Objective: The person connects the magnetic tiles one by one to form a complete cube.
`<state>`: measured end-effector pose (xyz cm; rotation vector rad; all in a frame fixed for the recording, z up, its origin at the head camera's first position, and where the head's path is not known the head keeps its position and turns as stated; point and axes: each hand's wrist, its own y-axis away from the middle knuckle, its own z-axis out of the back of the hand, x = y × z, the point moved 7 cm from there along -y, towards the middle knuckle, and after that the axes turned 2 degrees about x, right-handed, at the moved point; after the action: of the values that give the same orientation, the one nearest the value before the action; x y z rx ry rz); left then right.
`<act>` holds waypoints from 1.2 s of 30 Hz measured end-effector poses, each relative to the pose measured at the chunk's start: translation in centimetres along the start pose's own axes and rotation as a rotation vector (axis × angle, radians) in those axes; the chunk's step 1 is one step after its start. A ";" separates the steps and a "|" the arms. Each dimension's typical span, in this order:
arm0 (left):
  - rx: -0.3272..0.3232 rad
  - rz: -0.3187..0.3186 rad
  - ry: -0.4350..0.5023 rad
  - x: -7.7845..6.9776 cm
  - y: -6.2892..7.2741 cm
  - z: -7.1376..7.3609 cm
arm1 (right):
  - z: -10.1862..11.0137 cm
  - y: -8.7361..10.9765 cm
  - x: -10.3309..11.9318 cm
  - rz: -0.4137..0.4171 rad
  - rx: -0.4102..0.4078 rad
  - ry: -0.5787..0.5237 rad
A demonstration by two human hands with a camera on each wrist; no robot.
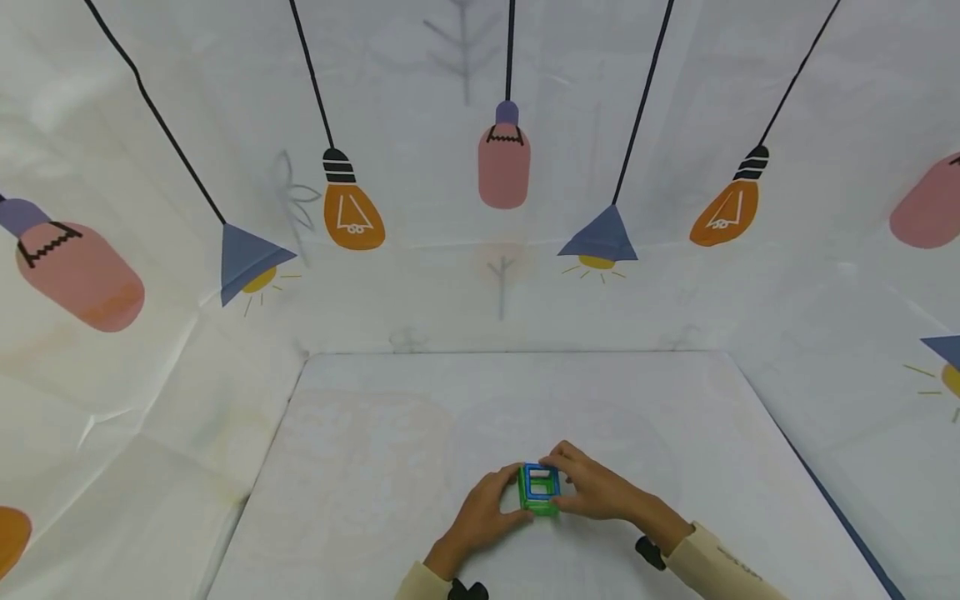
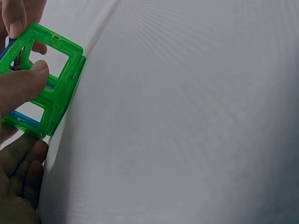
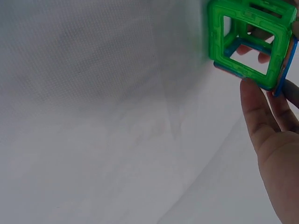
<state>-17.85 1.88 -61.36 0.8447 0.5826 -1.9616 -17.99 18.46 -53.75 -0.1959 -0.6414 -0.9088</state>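
Note:
A small cube (image 1: 542,507) built of see-through green and blue square magnetic tiles is held between both hands over the white surface. My left hand (image 1: 483,510) grips its left side, the thumb at the near corner and the fingertips at the far one. From the other side my right hand (image 1: 600,490) pinches the cube, fingers at the top edge and thumb lower down. A blue tile (image 1: 531,497) faces up in the head view. The left wrist view shows the thumb across a green tile (image 2: 60,103); a blue tile (image 3: 286,70) edges the cube in the right wrist view.
A white tabletop (image 1: 360,467) spreads around the hands, with its far edge against a white cloth backdrop (image 1: 420,292). Printed hanging lamps and bulbs (image 1: 354,217) decorate the cloth. Cloth walls (image 1: 840,333) rise at both sides.

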 end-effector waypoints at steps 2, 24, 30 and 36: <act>-0.001 -0.003 0.000 0.0 0.0 0.0 | 0.0 0.0 0.0 0.007 0.010 -0.023; -0.049 -0.058 -0.072 -0.1 -0.2 -0.1 | -0.6 0.5 0.0 0.076 -0.084 0.140; -0.051 -0.071 -0.085 -0.2 -0.2 -0.1 | -0.5 0.7 0.1 0.114 -0.111 0.161; -0.045 -0.052 -0.065 -0.2 0.0 -0.2 | -0.6 0.9 -0.2 0.104 -0.071 0.110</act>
<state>-17.75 2.09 -61.33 0.7414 0.6138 -2.0074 -17.14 18.87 -54.29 -0.2387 -0.4931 -0.8369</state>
